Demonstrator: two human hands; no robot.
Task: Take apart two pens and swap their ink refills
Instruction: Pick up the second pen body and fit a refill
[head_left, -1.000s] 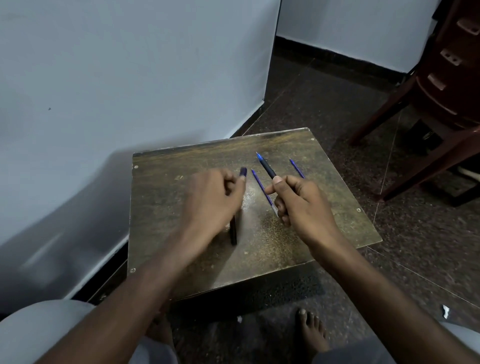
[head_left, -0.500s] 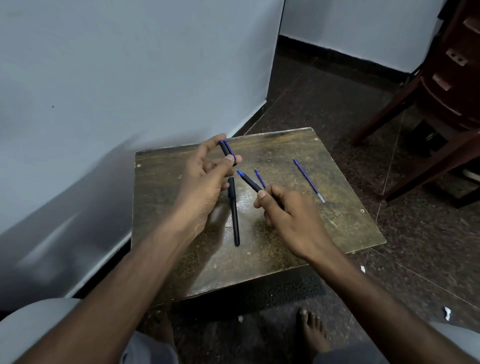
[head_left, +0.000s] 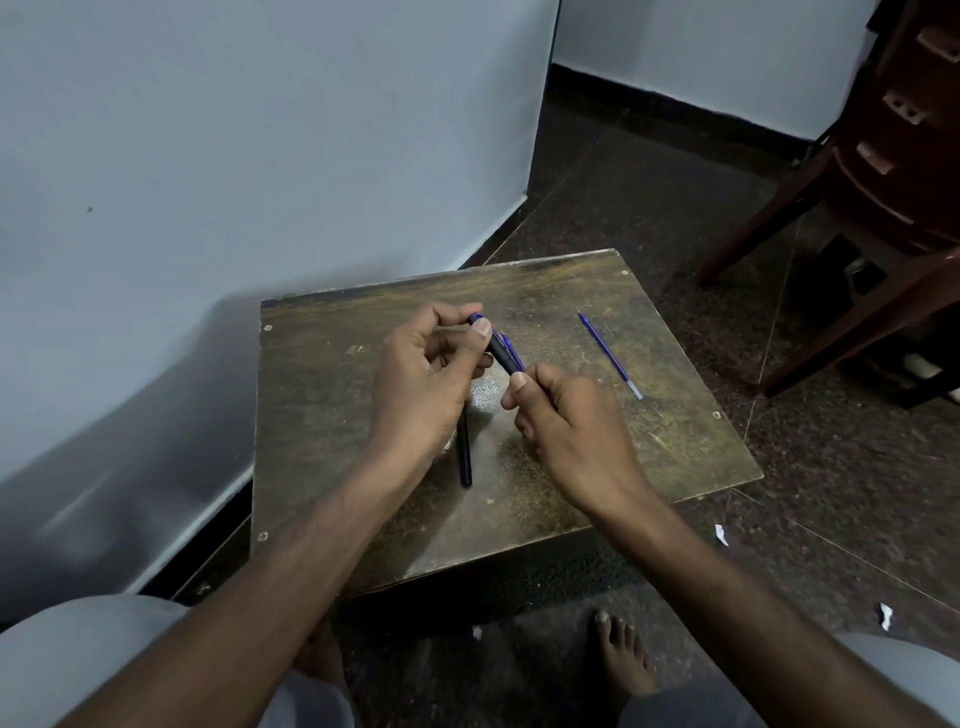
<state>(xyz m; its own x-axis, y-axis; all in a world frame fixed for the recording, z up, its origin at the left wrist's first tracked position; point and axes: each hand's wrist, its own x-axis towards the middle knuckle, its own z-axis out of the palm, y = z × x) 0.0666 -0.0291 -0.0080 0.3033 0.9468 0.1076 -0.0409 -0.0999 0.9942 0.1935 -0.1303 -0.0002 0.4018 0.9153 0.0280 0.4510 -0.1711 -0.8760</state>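
Observation:
Above a low wooden table (head_left: 332, 415), both hands hold one black pen (head_left: 503, 355). My right hand (head_left: 566, 421) pinches its near end between thumb and fingers. My left hand (head_left: 426, 374) is shut on a short dark cap with a blue end (head_left: 476, 318), which meets the pen's far end. A thin blue refill (head_left: 514, 349) lies on the table just behind the pen, partly hidden. A second blue refill (head_left: 609, 354) lies alone to the right. A second black pen body (head_left: 464, 457) rests on the table, its upper part under my left hand.
A white wall runs close along the table's left side. Dark wooden chair legs (head_left: 852, 312) stand to the right on the dark stone floor. My bare foot (head_left: 618, 654) and grey-clad knees sit below the table's near edge. Paper scraps (head_left: 721, 534) lie on the floor.
My left hand lifted the cap off the table and brought it to the pen's far end. My right hand drew the pen a little left and nearer, uncovering the right refill.

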